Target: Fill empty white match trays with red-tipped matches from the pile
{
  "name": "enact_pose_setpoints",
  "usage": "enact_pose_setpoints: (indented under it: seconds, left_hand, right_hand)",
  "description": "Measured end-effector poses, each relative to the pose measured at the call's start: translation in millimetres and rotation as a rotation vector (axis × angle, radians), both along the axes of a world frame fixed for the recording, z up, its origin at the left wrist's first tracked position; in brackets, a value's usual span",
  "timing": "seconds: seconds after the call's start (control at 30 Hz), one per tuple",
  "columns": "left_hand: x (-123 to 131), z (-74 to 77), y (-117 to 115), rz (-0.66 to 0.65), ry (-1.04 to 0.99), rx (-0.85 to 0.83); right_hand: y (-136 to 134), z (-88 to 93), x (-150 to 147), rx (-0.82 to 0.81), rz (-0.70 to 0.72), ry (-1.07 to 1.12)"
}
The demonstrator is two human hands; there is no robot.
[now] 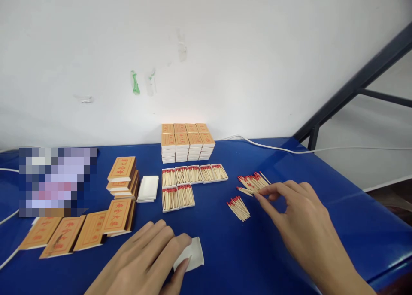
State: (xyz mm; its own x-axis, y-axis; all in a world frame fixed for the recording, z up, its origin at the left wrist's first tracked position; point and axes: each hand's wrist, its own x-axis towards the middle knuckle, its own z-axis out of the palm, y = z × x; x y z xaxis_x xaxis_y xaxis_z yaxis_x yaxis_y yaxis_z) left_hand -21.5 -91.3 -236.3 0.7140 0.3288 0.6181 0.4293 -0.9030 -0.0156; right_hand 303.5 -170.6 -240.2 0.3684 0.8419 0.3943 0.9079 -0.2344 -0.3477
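Observation:
My left hand (pixel 157 254) grips a small white matchbox tray (pixel 196 254) near the front of the table, thumb at its near side and fingers over its left part. The inside that shows holds no matches. At the right, my right hand (pixel 296 205) pinches thumb and forefinger at the lower ends of some red-tipped matches (pixel 254 182) in a loose pile. A smaller heap of matches (pixel 238 208) lies just left of that hand. Between and beyond both hands, several trays filled with matches (pixel 177 197) stand side by side in two rows.
Stacked orange matchboxes (pixel 188 140) stand by the wall. Orange matchbox sleeves (pixel 117 215) are piled and spread at the left, beside stacked white trays (pixel 148 187). A blurred-out object (pixel 58 181) lies far left. A white cable (pixel 273 147) crosses the blue table's (pixel 337 213) back edge.

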Motion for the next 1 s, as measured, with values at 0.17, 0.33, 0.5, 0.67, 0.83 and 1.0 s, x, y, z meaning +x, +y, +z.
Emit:
enact_pose_setpoints:
  seconds: [0.17, 0.33, 0.5, 0.67, 0.83, 1.0]
  left_hand:
    - [-2, 0.0, -1, 0.005, 0.009, 0.013]
    - [-1, -4.0, 0, 0.001, 0.008, 0.007]
    - [-3, -8.1, 0, 0.005, 0.042, -0.017]
    - [-2, -6.8, -1, 0.004, 0.029, 0.01]
    - [1, -2.9, 0, 0.006, 0.015, 0.025]
    - [1, -4.3, -1, 0.017, 0.01, 0.026]
  right_hand:
    - [-13, 3.5, -19, -0.067, 0.084, 0.056]
    - [-14, -1.5, -29, -0.14, 0.086, 0.068]
    - [-11, -4.0, -29, -0.156, 0.074, 0.068]
    - [-11, -4.0, -31, -0.14, 0.105, 0.063]
    - [-10, -3.7, -35, -0.101, 0.131, 0.054]
    - [-9, -5.5, -36, -0.099, 0.165, 0.059]
